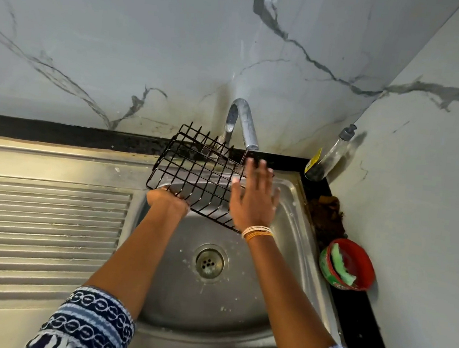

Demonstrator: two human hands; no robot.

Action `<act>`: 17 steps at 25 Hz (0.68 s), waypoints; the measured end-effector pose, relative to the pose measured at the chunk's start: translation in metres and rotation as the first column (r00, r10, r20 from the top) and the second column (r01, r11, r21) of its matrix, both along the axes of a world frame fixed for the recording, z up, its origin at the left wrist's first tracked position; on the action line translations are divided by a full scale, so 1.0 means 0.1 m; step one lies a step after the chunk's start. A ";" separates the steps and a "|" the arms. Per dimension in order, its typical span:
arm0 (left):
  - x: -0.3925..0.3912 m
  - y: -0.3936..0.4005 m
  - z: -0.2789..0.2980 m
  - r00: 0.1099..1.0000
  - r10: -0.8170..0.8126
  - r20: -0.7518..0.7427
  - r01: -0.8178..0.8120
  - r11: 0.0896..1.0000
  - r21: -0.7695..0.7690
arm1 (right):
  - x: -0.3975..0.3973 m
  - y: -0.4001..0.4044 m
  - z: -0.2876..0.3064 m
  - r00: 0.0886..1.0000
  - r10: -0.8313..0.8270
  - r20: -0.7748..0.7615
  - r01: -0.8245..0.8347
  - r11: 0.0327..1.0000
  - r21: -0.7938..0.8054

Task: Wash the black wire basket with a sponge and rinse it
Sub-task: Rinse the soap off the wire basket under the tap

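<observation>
The black wire basket [195, 167] is held tilted over the steel sink [289, 207], under the tap's spout [250, 136]. My left hand [168, 200] grips its near left edge. My right hand [254, 194] lies with straight, spread fingers against the basket's right end, below the spout. A thin stream of water seems to fall from the spout onto the basket. The green sponge [341, 264] sits in a red bowl [354, 265] on the black counter to the right of the sink.
A ribbed steel drainboard [44, 226] spreads to the left of the basin. A clear soap pump bottle [329, 155] leans in the back right corner. Brown grime [326, 217] lies on the counter behind the bowl. Marble walls close in behind and at right.
</observation>
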State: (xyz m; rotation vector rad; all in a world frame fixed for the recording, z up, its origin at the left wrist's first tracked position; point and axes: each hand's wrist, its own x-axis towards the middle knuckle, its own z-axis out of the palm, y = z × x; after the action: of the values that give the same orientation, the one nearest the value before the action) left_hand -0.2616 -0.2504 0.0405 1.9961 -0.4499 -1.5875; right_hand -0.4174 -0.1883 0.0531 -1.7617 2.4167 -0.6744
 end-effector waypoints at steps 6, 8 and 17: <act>-0.04 0.04 -0.06 0.530 0.554 -0.642 -0.514 0.812 0.276 | -0.28 0.09 0.10 0.128 -0.292 0.948 0.397 0.891 0.220; -0.08 0.01 -0.04 0.520 0.512 -0.684 -0.507 0.829 0.235 | -0.36 0.11 0.14 0.057 -0.194 0.979 0.425 0.892 0.152; -0.07 -0.12 -0.12 0.733 0.270 -0.624 -0.263 0.959 0.107 | -0.77 0.19 0.00 0.087 -0.060 0.994 0.519 0.855 0.006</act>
State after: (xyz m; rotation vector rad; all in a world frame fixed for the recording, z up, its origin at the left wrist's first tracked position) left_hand -0.2687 -0.2629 0.0281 1.3157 0.1153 -1.9318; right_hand -0.4943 -0.1691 0.0531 -0.2963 1.5669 -1.7175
